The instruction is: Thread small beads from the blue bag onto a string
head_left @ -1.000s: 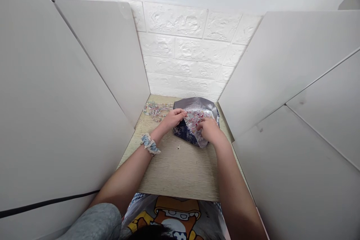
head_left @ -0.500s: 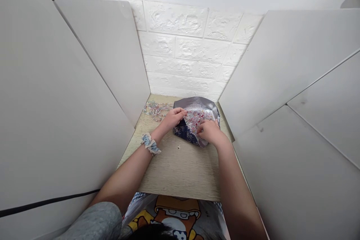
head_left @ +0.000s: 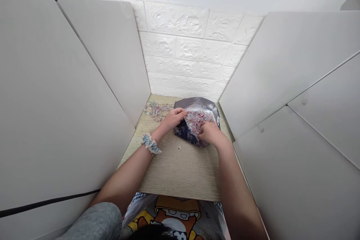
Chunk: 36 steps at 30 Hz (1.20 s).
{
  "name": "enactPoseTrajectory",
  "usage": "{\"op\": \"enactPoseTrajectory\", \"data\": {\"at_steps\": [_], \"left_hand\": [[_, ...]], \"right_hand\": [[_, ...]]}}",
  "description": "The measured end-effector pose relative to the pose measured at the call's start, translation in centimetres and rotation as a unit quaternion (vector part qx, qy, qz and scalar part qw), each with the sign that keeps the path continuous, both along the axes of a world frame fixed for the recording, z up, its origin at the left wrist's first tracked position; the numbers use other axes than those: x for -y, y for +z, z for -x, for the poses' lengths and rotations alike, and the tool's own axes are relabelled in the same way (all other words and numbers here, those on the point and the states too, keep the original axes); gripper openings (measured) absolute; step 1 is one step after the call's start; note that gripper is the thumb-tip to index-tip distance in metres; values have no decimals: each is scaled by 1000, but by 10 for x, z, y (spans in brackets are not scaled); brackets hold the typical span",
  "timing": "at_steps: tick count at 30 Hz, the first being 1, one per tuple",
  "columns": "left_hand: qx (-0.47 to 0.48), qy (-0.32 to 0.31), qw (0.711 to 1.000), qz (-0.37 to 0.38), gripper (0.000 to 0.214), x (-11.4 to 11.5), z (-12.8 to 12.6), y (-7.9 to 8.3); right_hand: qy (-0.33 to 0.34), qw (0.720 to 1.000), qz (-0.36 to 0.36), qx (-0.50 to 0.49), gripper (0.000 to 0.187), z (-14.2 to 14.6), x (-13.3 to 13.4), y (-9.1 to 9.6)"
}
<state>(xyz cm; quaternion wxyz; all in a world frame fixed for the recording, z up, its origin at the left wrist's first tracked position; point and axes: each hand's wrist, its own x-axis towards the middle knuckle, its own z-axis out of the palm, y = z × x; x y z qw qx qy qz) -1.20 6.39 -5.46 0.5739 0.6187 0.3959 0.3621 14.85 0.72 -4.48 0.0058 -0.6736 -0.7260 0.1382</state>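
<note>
Many small pink, red and clear beads lie in an opened-out pouch with a silver lining and a dark blue patterned outside. At the pouch's left edge, my left hand is closed in a pinch; whatever is between its fingertips is too small to make out. My right hand reaches over the pouch's right side with fingers curled down at the beads, and its fingertips are partly hidden. Strands of strung pastel beads lie on the board just left of the pouch.
The pouch rests on a narrow light wood board. White panels rise on the left and right, with a white brick-pattern wall behind. A dark cable runs at lower left.
My right hand has shifted very slightly among the beads, its fingers drawn a little closer together. My left hand keeps its pinch, and the pouch stays in place.
</note>
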Motion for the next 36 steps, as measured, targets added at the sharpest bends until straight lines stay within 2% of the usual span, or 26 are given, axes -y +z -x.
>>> {"op": "enactPoseTrajectory", "data": {"at_steps": [5, 11, 16, 21, 27, 36], "left_hand": [[23, -6, 999, 21, 26, 1, 0, 0], [46, -12, 998, 33, 27, 1, 1, 0], [33, -11, 999, 16, 29, 1, 1, -3], [9, -5, 1000, 8, 31, 0, 0, -2], [-14, -1, 1000, -5, 31, 4, 0, 3], [-31, -1, 1000, -7, 30, 3, -2, 2]], "right_hand": [[2, 999, 19, 29, 10, 3, -1, -2], [-5, 999, 38, -5, 9, 5, 0, -1], [6, 1000, 21, -14, 9, 5, 0, -4], [15, 999, -34, -36, 14, 3, -9, -12], [23, 996, -37, -79, 18, -7, -11, -9], [28, 997, 37, -66, 15, -2, -3, -3]]}}
